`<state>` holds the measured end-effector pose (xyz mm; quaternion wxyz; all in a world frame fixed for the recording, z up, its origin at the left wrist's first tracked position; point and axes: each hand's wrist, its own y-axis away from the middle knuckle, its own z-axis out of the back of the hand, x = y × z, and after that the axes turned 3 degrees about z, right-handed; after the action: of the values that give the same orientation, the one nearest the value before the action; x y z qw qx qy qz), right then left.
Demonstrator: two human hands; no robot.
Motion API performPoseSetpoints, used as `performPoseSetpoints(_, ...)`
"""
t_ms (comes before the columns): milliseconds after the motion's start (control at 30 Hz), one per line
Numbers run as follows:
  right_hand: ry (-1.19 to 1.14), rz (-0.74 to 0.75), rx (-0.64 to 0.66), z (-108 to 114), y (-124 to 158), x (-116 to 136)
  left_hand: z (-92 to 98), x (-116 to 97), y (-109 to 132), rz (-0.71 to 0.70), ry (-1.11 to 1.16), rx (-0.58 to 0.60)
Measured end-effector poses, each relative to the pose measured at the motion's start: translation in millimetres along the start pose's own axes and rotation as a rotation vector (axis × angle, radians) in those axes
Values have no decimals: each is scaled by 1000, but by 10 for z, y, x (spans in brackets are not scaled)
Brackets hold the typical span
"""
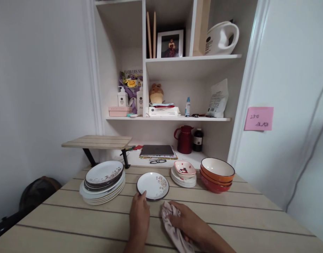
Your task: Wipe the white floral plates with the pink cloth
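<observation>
A white plate with a dark rim and a brown floral print lies in front of me. My left hand is at its near left edge, thumb over the rim and the other fingers partly hidden. Bunched in my right hand is a pale pink cloth, held just above or on the table, near the plate but apart from it. To the left stands a stack of plates, flowered ones over plain white ones. On the right, a small strawberry-patterned bowl sits on several small white plates.
Stacked orange and red bowls stand at the right of the slatted table. A raised wooden stand is at the back left. Behind are a laptop, glasses, a red jug and a dark bottle.
</observation>
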<state>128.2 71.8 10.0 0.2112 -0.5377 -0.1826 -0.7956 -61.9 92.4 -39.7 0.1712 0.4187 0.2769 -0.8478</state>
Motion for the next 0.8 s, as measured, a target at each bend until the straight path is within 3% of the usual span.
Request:
performPoseSetpoints(300,-13,-10,-5,7,10,18,48,-80,55,-49,-249,177)
performPoseSetpoints(567,-29,44,17,8,-7,-20,-3,-367,69,-177,-504,208)
performPoseSetpoints(800,-42,41,55,46,-28,-51,-45,-408,0,-213,-620,205)
